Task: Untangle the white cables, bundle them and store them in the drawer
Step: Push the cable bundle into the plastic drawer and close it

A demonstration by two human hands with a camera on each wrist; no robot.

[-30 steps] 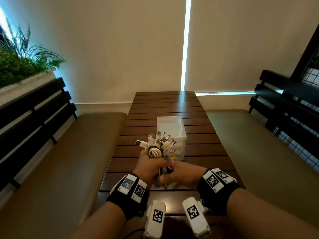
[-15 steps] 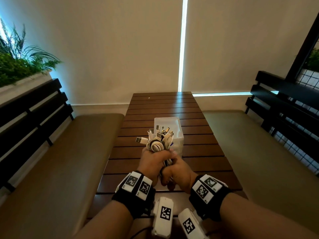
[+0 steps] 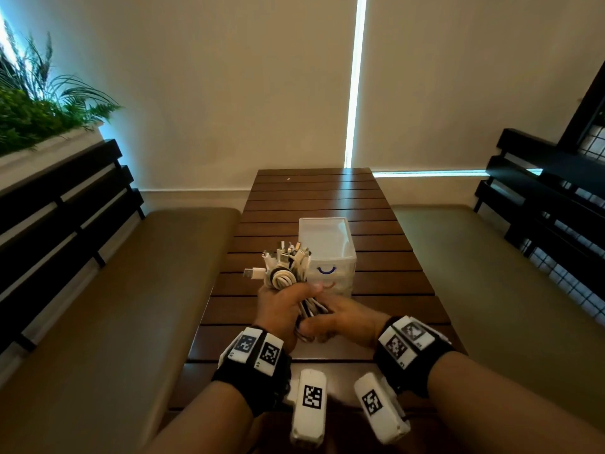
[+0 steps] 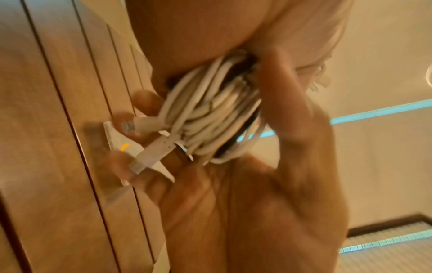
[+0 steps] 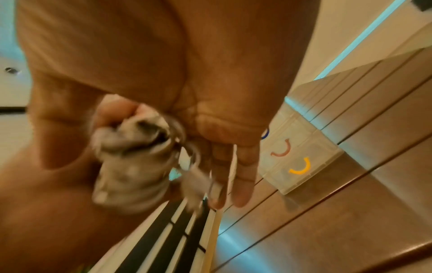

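Left hand grips coiled white cables, smooth round cord, plugs above grip; right hand clasps strands below, now lower, uncovering the translucent plastic drawer unit on slatted bench

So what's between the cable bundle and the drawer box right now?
Nothing: in the head view the cable bundle, gripped by the left hand, sits just left of the drawer box, overlapping its front-left corner.

Right hand has slid out to the right of the cables, fingers now straighter alongside the lower strands (half a second ago it was curled tight under the left hand). Bundle sits left of the drawer box, whose front now shows.
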